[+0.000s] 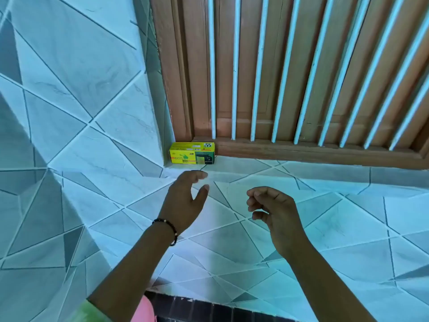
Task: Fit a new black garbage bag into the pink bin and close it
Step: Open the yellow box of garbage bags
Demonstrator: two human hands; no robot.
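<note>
The left hand (183, 201) reaches, fingers spread wide, toward a yellow bag box (192, 153) on the tiled ledge (301, 205). The right hand (271, 210) hangs loosely curled, holding nothing.

Left grip (183, 201) spread, right grip (272, 211) curled

Bright, even, bluish daylight fills the head view with no hard shadows or glare, the fingertips of the left hand (185, 201) at 12 o'clock smear with motion blur, and wide-angle distortion bends the tile lines of the wall (69, 89) toward 9 o'clock.
</note>
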